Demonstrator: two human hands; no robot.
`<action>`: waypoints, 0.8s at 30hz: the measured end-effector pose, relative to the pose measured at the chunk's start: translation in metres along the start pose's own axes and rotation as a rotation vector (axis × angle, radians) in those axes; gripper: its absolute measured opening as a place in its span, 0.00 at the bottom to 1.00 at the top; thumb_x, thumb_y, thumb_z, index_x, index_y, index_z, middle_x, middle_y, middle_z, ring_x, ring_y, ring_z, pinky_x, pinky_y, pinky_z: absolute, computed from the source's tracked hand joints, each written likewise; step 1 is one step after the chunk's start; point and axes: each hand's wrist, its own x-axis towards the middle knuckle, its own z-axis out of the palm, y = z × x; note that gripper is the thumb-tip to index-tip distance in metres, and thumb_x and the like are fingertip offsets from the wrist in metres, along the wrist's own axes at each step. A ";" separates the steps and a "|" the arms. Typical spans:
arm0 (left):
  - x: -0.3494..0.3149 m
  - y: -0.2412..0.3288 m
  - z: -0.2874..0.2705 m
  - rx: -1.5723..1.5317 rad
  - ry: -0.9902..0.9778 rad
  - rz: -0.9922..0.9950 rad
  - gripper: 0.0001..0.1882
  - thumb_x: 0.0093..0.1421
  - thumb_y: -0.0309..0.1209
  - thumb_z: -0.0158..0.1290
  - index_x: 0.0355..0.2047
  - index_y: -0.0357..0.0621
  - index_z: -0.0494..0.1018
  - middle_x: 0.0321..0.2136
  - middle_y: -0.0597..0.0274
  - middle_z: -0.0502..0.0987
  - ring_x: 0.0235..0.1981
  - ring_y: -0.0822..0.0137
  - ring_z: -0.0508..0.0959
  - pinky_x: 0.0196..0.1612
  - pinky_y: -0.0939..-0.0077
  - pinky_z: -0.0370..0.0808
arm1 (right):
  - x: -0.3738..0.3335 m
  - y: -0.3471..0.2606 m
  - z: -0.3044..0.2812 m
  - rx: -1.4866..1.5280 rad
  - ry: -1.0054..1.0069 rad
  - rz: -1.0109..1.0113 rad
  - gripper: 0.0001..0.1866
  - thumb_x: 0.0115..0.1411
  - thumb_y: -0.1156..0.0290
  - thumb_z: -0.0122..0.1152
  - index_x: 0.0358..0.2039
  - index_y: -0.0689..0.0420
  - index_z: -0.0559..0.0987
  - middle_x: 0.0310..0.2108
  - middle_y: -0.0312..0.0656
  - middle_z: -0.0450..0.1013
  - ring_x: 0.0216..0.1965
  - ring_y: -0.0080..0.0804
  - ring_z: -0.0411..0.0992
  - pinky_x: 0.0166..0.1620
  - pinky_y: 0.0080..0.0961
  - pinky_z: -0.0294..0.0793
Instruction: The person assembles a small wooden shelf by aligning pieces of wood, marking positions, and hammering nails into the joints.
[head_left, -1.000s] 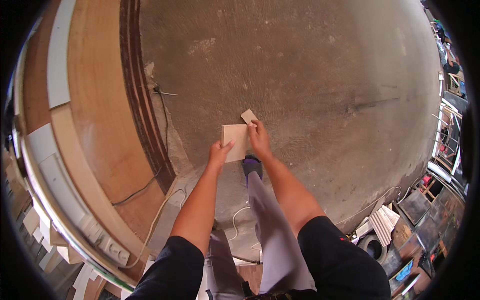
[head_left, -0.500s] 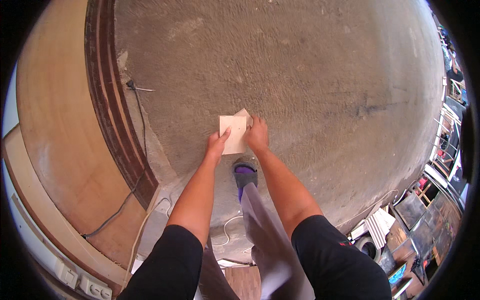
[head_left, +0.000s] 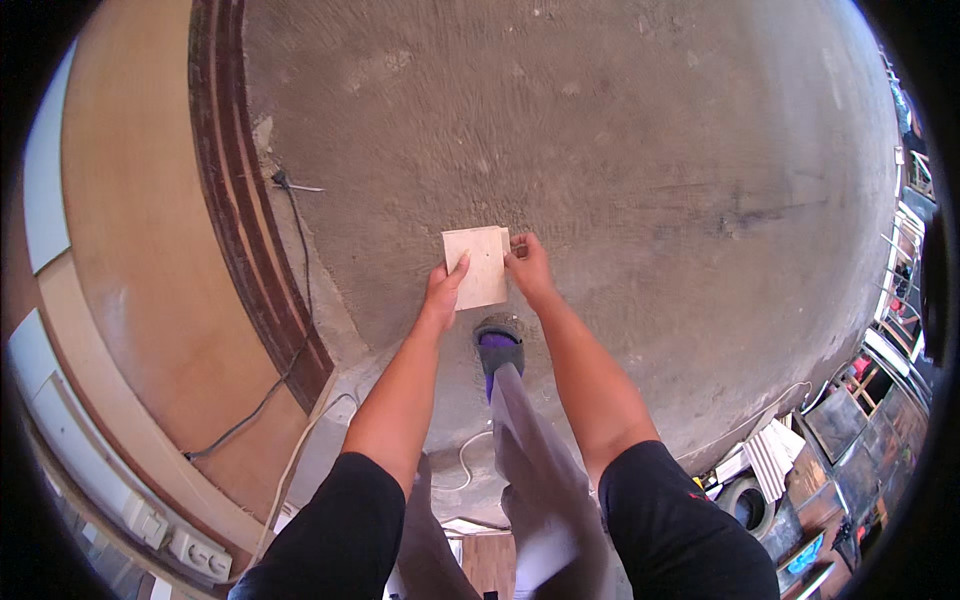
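Note:
A pale wooden board (head_left: 478, 270), roughly square with a small dark spot, is held out in front of me above the concrete floor. Behind it a second wooden board (head_left: 506, 237) shows only as a narrow strip along the right and top edges. My left hand (head_left: 444, 288) grips the left side, thumb lying on the front face. At the right edge my right hand (head_left: 529, 268) pinches the boards with bent fingers. How far the rear piece reaches behind the front one is hidden.
A black cable with a plug (head_left: 281, 179) runs along the wooden panel (head_left: 150, 220) on the left. My slippered foot (head_left: 499, 345) is below the boards. At the lower right lie a tire (head_left: 748, 503), white slats (head_left: 768, 458) and dark panels. Power sockets (head_left: 199, 556) sit lower left.
The rear board, which stuck out at a slant above the front one, now lies nearly in line behind it. Both hands have shifted slightly right in the view.

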 end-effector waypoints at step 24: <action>-0.497 0.370 0.017 -0.532 0.187 0.612 0.23 0.69 0.42 0.56 0.57 0.41 0.71 0.49 0.63 0.78 0.47 0.67 0.79 0.51 0.66 0.78 | -0.370 -0.554 0.051 0.137 -0.445 -0.601 0.22 0.61 0.77 0.62 0.56 0.61 0.76 0.51 0.46 0.78 0.51 0.32 0.77 0.55 0.30 0.74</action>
